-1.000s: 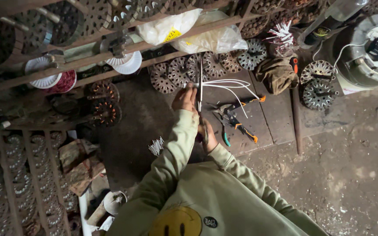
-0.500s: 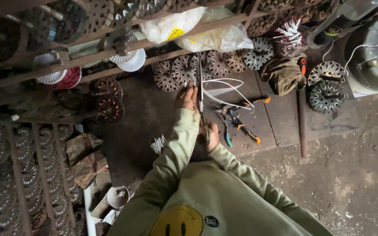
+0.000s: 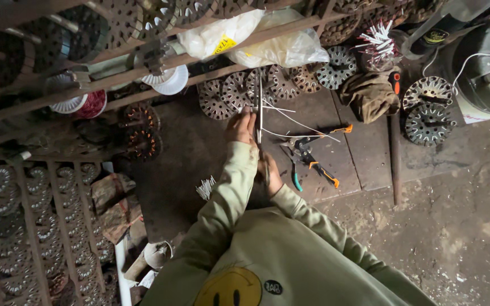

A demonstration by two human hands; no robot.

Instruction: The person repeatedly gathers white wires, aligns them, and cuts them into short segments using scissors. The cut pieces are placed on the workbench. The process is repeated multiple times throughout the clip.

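My left hand is stretched forward over the dark work board, fingers closed around a bundle of thin white strips. The bundle's long axis runs straight away from me, its far end pointing at the row of slotted metal discs along the board's back edge, while a few loose strips fan off to the right. My right hand sits nearer my chest, curled shut on the bundle's near end. Pliers with orange and teal handles lie just right of it.
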